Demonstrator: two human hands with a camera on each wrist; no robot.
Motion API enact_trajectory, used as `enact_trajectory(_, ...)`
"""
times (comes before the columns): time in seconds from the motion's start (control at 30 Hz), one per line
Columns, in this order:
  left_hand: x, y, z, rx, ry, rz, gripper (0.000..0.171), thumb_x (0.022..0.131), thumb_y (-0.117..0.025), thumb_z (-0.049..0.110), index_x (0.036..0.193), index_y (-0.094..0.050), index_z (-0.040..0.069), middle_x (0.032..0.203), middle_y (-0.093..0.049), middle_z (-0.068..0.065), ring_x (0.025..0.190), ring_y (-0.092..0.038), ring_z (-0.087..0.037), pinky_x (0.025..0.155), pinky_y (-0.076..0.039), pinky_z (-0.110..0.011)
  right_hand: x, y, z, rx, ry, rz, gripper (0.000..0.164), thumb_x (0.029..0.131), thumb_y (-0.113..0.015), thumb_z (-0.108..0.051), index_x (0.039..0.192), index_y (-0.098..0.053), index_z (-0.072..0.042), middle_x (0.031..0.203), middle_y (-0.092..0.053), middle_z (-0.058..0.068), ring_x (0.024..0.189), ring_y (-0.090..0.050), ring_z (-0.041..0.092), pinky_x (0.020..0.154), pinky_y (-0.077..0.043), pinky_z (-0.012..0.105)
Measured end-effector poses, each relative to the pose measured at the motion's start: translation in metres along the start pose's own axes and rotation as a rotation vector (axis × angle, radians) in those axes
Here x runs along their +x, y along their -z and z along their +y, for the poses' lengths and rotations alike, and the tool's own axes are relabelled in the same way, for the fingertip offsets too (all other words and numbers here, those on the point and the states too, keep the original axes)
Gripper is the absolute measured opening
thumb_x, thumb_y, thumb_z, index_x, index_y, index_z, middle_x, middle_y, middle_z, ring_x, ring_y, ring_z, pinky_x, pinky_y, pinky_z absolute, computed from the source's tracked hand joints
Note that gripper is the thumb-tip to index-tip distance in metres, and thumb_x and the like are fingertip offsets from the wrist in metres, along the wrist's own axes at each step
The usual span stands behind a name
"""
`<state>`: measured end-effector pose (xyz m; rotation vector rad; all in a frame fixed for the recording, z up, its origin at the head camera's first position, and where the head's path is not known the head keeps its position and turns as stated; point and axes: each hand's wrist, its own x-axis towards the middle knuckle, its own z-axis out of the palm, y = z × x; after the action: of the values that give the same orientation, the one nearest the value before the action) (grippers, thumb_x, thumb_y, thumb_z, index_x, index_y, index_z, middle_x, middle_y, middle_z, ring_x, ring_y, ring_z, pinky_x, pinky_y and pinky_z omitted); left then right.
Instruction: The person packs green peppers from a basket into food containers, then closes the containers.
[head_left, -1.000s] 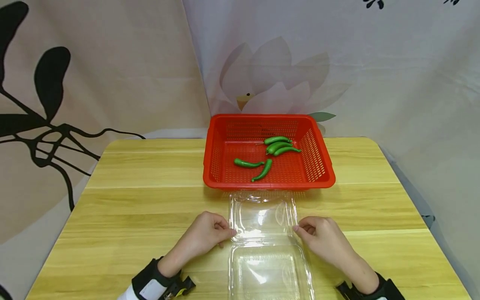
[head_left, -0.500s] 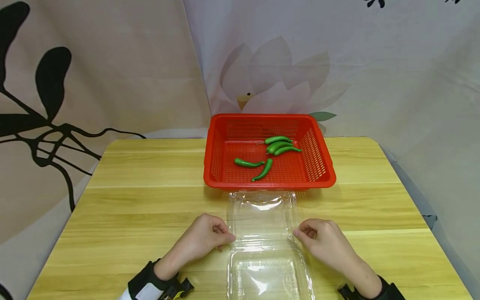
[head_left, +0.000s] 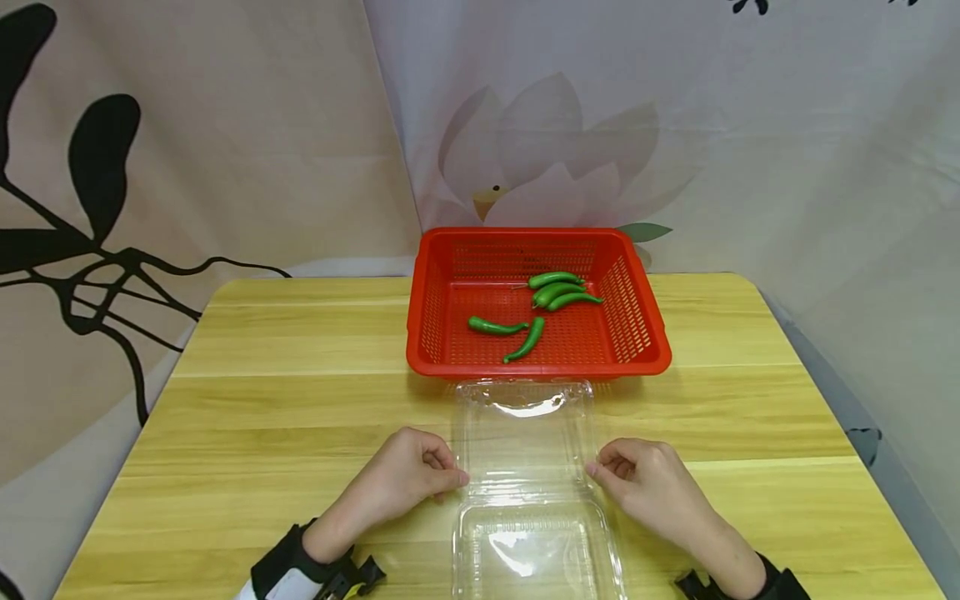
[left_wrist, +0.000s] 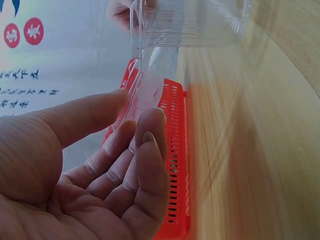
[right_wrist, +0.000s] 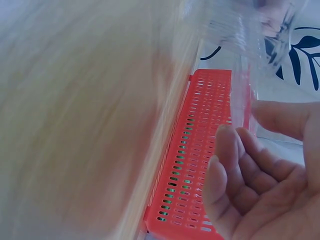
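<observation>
A clear plastic clamshell container (head_left: 525, 533) stretches unfolded in front of the person, its two halves joined by a hinge line in the middle. At the far half's left rim, the left hand (head_left: 411, 468) pinches the edge between thumb and fingers. Opposite it, the right hand (head_left: 636, 477) pinches the right rim in the same way. The left wrist view has the thin clear rim (left_wrist: 134, 97) running between thumb and fingertips. In the right wrist view the clear edge (right_wrist: 241, 95) meets the thumb and fingertips. Nothing lies inside either half.
A red perforated basket (head_left: 538, 370) stands just beyond the container. Several green chili peppers (head_left: 558, 293) lie inside it. Everything rests on a wooden table (head_left: 300, 400), with a printed cloth (head_left: 300, 167) hanging behind its far edge.
The hands have shifted very slightly toward the person and left, with the container. Its hinge line sits a little nearer and the glare on the plastic has changed. Basket and peppers stay put.
</observation>
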<state>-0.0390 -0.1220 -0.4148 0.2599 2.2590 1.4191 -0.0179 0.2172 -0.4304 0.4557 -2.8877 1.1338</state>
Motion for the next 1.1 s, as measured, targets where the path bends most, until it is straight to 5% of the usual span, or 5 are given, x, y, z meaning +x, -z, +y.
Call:
enact_trajectory(0.23, -0.002, 0.001, 0.001, 0.001, 0.019, -0.003, 0.021, 0.087, -0.086, 0.019, 0.075, -0.072, 0.011, 0.066, -0.068, -0.006, 0.059, -0.058, -0.015, 0.05, -0.035, -0.021, -0.001, 0.002, -0.001, 0.03, 0.005, -0.035, 0.017, 0.092, -0.083, -0.017, 0.08, -0.071, -0.021, 0.071, -0.06, -0.02, 0.064, -0.055, -0.001, 0.058, -0.052, 0.022)
enact_trajectory(0.73, 0.001, 0.003, -0.002, -0.084, 0.025, 0.007, 0.015, 0.091, -0.082, 0.014, 0.084, -0.07, 0.007, 0.066, -0.068, -0.012, 0.062, -0.066, -0.026, 0.051, -0.036, -0.021, 0.007, 0.001, -0.001, 0.127, -0.053, -0.035, 0.014, 0.091, -0.083, -0.014, 0.085, -0.071, -0.015, 0.074, -0.064, -0.014, 0.067, -0.06, 0.002, 0.061, -0.056, 0.023)
enact_trajectory(1.1, 0.006, 0.004, -0.006, -0.243, 0.033, 0.026, 0.013, 0.095, -0.077, 0.006, 0.096, -0.067, -0.003, 0.075, -0.072, -0.013, 0.063, -0.066, -0.02, 0.06, -0.058, -0.03, 0.016, 0.0, -0.002, 0.307, -0.218, -0.089, 0.015, 0.096, -0.079, -0.015, 0.092, -0.068, -0.006, 0.068, -0.067, 0.0, 0.061, -0.064, 0.015, 0.053, -0.052, 0.025)
